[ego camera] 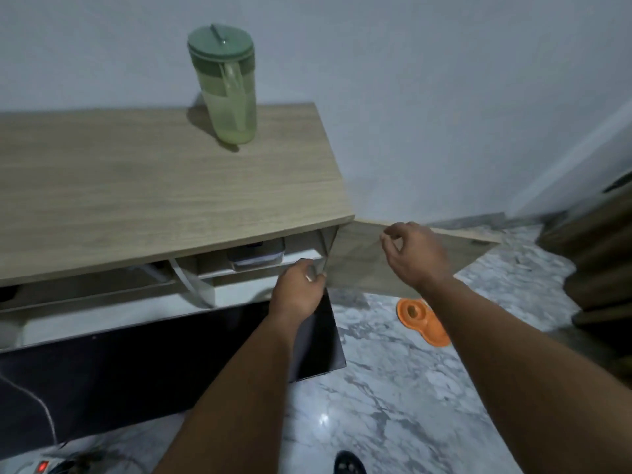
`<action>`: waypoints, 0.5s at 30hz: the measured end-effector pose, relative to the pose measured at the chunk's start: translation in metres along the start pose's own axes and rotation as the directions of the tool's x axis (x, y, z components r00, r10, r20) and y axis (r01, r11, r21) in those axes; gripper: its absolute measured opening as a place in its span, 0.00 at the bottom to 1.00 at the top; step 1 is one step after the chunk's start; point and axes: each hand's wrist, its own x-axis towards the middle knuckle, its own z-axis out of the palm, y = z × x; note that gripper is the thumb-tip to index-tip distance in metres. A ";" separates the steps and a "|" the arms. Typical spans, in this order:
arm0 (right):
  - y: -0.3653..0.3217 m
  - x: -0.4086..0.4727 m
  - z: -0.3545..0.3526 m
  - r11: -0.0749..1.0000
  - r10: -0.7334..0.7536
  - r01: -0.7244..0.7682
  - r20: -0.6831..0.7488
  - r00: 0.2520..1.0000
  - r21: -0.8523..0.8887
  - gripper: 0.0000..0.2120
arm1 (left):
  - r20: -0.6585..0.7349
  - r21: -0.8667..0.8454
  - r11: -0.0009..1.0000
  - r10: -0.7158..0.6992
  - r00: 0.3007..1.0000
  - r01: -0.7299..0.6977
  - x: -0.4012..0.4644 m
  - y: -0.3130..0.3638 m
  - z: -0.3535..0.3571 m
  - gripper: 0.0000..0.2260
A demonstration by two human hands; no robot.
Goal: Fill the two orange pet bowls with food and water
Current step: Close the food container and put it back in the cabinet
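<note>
The orange double pet bowl (415, 314) lies on the marble floor below the open cabinet door (359, 258), partly hidden by my right forearm; one well holds something brownish. A green lidded water pitcher (227, 94) stands on the wooden cabinet top (136, 193). Inside the cabinet, a clear container with a dark lid (256, 256) sits on a white shelf. My left hand (299, 290) reaches to the shelf's front edge just right of that container, fingers curled and holding nothing I can see. My right hand (415, 256) pinches the top edge of the open door.
The cabinet stands against a pale wall. A dark panel (154, 364) hangs below the shelf. A cable and a power strip with a red light (42, 466) lie at the bottom left. Dark wooden furniture (598, 261) stands at the right. A dark shoe tip (349, 463) shows on the floor.
</note>
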 end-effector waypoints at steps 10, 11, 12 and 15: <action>0.126 0.041 -0.064 0.977 0.143 -0.103 0.216 0.966 -0.186 0.17 | 0.148 -0.417 0.891 -0.128 0.981 0.179 0.022 0.116 0.152 0.38; 0.134 0.040 -0.064 0.984 0.110 -0.071 0.235 0.966 -0.166 0.14 | 0.152 -0.453 0.868 -0.151 0.977 0.205 0.025 0.115 0.167 0.39; 0.138 0.040 -0.065 0.990 0.090 -0.057 0.266 0.960 -0.129 0.12 | 0.162 -0.488 0.844 -0.162 0.973 0.222 0.026 0.112 0.181 0.40; 0.144 0.038 -0.069 0.990 0.104 -0.134 0.433 0.895 0.038 0.09 | 0.171 -0.600 0.735 -0.268 0.948 0.316 -0.006 0.123 0.186 0.35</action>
